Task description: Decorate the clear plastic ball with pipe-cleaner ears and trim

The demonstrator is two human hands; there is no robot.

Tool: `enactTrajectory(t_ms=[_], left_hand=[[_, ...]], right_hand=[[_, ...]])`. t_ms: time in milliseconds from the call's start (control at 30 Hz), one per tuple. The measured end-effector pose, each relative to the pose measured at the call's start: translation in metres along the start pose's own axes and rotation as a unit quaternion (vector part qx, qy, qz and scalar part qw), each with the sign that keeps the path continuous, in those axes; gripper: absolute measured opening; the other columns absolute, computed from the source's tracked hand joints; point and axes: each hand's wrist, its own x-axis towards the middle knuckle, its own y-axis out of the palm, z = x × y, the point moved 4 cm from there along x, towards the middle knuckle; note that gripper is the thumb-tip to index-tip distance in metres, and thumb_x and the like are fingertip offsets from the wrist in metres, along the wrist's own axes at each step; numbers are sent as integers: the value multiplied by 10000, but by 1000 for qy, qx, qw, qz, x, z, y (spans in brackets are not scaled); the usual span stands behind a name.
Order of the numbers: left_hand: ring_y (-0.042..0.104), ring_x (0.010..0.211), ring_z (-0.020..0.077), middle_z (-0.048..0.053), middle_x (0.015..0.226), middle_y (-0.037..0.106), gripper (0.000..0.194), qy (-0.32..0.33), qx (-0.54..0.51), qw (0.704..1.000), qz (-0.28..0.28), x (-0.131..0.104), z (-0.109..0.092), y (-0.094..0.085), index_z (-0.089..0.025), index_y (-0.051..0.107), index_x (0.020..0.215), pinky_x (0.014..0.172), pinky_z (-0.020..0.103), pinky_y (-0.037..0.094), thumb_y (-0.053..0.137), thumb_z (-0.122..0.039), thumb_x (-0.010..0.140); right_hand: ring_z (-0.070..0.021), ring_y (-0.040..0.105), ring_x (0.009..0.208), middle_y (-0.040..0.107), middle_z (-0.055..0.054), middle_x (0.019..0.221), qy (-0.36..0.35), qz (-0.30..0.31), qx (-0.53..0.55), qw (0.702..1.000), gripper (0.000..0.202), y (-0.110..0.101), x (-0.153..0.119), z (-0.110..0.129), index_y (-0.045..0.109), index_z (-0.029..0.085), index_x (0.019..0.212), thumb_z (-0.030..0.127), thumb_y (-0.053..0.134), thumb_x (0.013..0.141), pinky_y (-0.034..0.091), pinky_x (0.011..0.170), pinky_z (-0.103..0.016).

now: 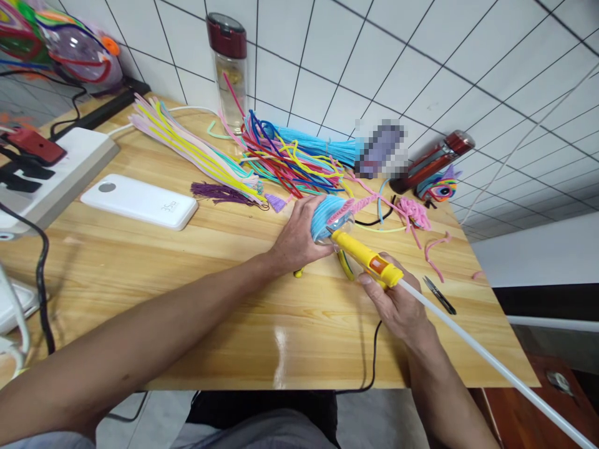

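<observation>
My left hand is closed around a clear plastic piece wrapped in light blue fuzzy stems, held above the table. A pink twisted strip runs over the wrapped piece and out to the right. In my right hand is a yellow hot glue gun, its nozzle at the clear edge beside the pink strip. A long white glue stick sticks out of the gun's back end. Under the gun lies a yellow and black item, partly hidden.
Bundles of coloured pipe cleaners lie along the tiled wall, near a clear bottle and a dark red flask. A white power bank and power strip are left. Thread snips lie right; a black cord hangs over the front edge.
</observation>
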Motion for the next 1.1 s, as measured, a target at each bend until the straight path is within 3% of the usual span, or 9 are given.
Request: enactTrajectory(t_ms=[567,667,800,1100], left_hand=[[487,1457,365,181,1531,515,1032,15,-9,1000,-5,0,0,0,-236,337,1555,1256,626,414,945,-391,737],[481,1464,367,176,1535,511,1030,3,-8,1000,2,0,0,0,-241,346,1558,1260,626,415,947,-384,733],[472,1465,375,170,1548,505,1047,-3,-13,1000,8,0,0,0,-250,337,1566,1259,629,411,945,-361,721],[482,1459,361,169,1537,494,1020,-10,-13,1000,2,0,0,0,-239,349,1560,1270,584,408,925,-352,727]], right_hand=[[-190,611,685,631,-7,797,-9,-22,-2,1000,49,1,-1,0,623,246,972,253,625,1021,482,620,-314],[-199,654,744,675,-27,850,-6,-14,14,1000,61,0,-3,-2,639,239,977,245,612,1032,510,659,-321],[-235,726,911,750,-73,1026,19,14,59,998,100,-3,-9,-6,676,233,1114,262,611,1045,565,758,-359],[-236,694,857,727,-65,968,77,9,69,995,165,-3,-14,-12,696,235,1043,369,602,1060,546,745,-370]])
